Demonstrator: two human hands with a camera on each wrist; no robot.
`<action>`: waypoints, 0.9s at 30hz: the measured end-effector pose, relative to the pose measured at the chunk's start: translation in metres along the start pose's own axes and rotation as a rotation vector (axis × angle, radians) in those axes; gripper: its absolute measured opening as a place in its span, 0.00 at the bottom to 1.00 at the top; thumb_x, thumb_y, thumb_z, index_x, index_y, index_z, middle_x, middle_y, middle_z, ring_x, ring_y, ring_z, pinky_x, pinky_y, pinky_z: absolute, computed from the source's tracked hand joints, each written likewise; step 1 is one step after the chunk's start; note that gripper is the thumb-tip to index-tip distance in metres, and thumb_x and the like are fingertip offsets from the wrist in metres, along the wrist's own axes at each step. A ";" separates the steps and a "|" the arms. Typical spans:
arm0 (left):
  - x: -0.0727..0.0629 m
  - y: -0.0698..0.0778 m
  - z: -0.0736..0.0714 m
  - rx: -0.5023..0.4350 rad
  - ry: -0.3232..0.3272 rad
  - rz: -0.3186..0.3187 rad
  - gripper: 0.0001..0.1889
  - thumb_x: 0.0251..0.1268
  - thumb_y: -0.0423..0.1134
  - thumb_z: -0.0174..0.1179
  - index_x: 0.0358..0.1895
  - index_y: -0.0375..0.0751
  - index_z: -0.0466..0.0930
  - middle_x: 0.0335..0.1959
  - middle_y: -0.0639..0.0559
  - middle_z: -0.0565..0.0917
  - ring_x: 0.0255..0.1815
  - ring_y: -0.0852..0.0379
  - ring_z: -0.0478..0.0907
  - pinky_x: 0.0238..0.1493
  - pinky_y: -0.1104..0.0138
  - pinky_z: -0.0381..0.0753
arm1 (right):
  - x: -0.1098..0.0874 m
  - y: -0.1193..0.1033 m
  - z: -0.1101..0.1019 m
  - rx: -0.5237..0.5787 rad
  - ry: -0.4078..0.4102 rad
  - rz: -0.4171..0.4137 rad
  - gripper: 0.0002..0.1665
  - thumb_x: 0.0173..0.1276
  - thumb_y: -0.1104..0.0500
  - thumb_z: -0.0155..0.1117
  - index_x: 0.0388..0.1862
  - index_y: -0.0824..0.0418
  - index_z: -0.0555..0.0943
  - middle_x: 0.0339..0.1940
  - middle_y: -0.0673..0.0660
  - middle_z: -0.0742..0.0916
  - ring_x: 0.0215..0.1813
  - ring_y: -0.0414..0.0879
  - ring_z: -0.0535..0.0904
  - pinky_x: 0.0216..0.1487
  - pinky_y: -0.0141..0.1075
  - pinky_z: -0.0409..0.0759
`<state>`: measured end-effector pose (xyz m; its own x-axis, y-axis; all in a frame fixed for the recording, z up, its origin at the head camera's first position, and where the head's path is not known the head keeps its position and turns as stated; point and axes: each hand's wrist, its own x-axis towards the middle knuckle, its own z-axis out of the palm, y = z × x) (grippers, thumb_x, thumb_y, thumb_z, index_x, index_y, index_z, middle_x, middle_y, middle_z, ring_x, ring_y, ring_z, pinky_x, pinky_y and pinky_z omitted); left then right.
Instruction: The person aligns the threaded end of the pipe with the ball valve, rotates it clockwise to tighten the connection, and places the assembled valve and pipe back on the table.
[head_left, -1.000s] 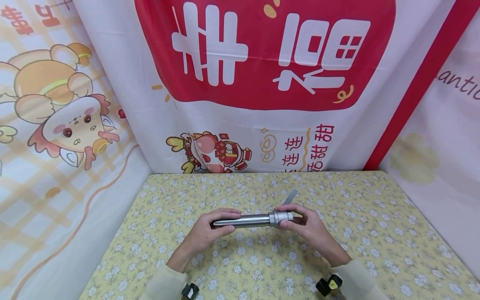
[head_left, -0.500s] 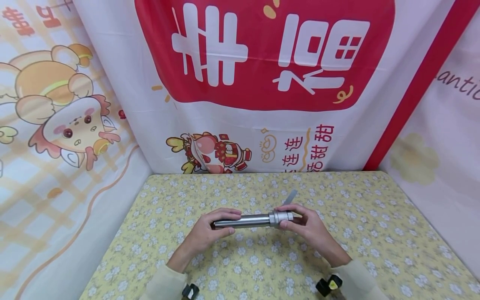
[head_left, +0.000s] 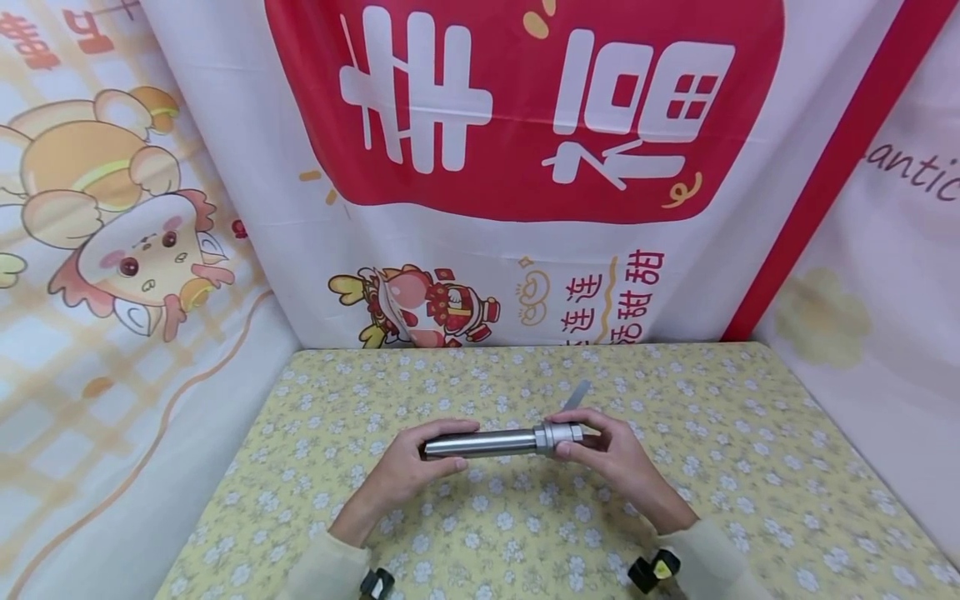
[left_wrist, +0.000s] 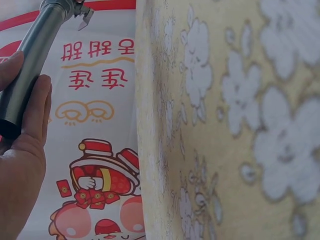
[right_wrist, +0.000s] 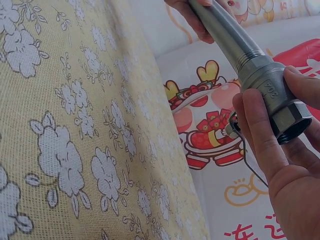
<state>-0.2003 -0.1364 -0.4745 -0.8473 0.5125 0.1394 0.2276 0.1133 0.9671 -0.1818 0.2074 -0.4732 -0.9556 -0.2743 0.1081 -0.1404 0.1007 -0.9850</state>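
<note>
A smooth steel pipe (head_left: 498,442) and a metal ball valve (head_left: 551,437) are joined end to end, lying nearly level across the head view. My left hand (head_left: 405,462) grips the pipe's plain left end, thumb on the near side and fingers on the far side. On the right, my right hand (head_left: 615,450) holds the valve body between thumb and fingers. The valve's flat lever (head_left: 577,395) sticks out away from me. In the right wrist view, some pipe thread (right_wrist: 248,59) shows where it enters the valve, and the valve's other end is an open hex socket (right_wrist: 291,122).
Beneath the hands is a table with a yellow floral cloth (head_left: 502,533). Behind it hangs a white and red printed curtain (head_left: 450,233), with more printed cloth (head_left: 247,400) along the left side and pale cloth (head_left: 885,333) along the right.
Both hands keep the same grip on the pipe and valve. The whole head view has shifted very slightly, with hands and background moving a little left together.
</note>
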 end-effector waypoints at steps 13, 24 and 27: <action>0.002 -0.001 -0.002 0.031 -0.019 0.006 0.25 0.75 0.35 0.71 0.73 0.49 0.84 0.73 0.47 0.83 0.60 0.51 0.87 0.54 0.65 0.90 | 0.000 0.000 -0.001 -0.013 0.009 0.015 0.25 0.76 0.56 0.76 0.69 0.58 0.84 0.71 0.67 0.83 0.54 0.51 0.92 0.56 0.46 0.92; 0.000 0.000 -0.001 0.007 -0.039 0.049 0.21 0.80 0.37 0.67 0.72 0.52 0.85 0.74 0.45 0.82 0.60 0.54 0.88 0.57 0.58 0.91 | 0.001 0.001 0.000 -0.016 0.003 0.004 0.24 0.76 0.57 0.76 0.69 0.58 0.84 0.71 0.67 0.83 0.53 0.51 0.93 0.56 0.48 0.92; 0.000 0.000 -0.001 0.004 -0.043 0.054 0.20 0.81 0.37 0.65 0.72 0.52 0.85 0.74 0.45 0.81 0.59 0.55 0.88 0.57 0.52 0.91 | 0.001 0.001 0.000 -0.021 0.007 0.004 0.24 0.76 0.57 0.76 0.68 0.58 0.84 0.71 0.66 0.84 0.53 0.51 0.92 0.56 0.50 0.92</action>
<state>-0.2008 -0.1374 -0.4739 -0.8122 0.5542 0.1821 0.2743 0.0874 0.9577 -0.1826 0.2069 -0.4740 -0.9579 -0.2671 0.1051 -0.1416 0.1214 -0.9824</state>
